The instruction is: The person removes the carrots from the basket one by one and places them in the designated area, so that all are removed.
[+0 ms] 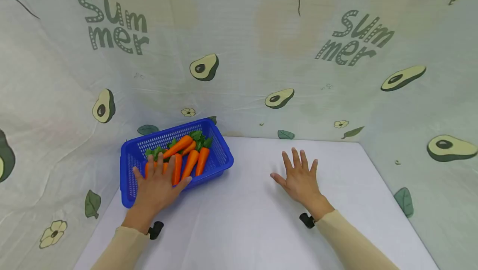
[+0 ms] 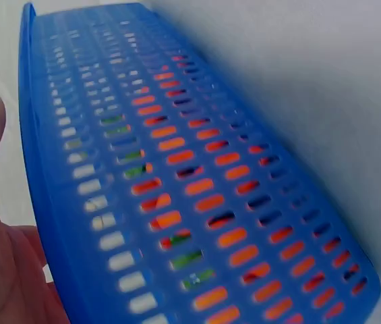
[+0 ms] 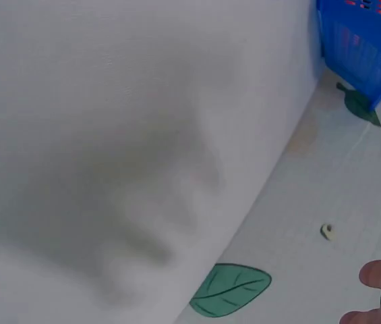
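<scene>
A blue plastic basket (image 1: 224, 154) with slotted walls stands at the left of the white table. Several orange carrots (image 1: 190, 163) with green leafy tops lie inside it. My left hand (image 1: 157, 189) is over the basket's near side, its fingers spread and holding nothing; whether it touches the rim is hard to tell. In the left wrist view the basket wall (image 2: 170, 202) fills the frame, with orange and green showing through the slots. To the right, my right hand (image 1: 301, 182) hovers above the table, fingers spread, casting a shadow.
The white table (image 1: 254, 220) ends at a back edge against a hanging cloth (image 1: 239, 25) printed with avocados, leaves and "summer" lettering. Cloth also hangs on the left and right sides. A small black device (image 1: 307, 220) sits at each wrist.
</scene>
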The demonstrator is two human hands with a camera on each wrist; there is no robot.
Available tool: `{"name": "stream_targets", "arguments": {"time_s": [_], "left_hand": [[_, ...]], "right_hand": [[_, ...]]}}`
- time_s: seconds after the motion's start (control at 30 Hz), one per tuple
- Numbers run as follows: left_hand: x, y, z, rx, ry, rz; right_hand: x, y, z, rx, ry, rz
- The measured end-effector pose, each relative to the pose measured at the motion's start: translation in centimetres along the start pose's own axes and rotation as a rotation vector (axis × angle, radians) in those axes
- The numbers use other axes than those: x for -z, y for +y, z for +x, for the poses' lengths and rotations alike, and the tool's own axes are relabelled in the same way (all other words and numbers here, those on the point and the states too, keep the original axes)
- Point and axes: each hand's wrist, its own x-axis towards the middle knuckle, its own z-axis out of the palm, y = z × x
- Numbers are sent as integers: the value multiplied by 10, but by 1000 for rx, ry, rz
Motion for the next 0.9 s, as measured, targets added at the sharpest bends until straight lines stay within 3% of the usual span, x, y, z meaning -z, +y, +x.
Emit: {"name": "stream_targets", "arguments": {"time_s": [0.13, 0.4, 0.6, 0.9], "left_hand": [[6, -16, -11, 60, 12, -34], [5, -59, -39, 217, 2, -72], [2, -73, -39, 197, -8, -102], [2, -84, -44, 195, -27, -103]], "right_hand": [[0, -22, 12, 56, 0, 35], [5, -97, 63, 252, -40, 35], [-7, -131, 85, 320, -80, 9], [-24, -148, 92, 330, -171, 15]]}}
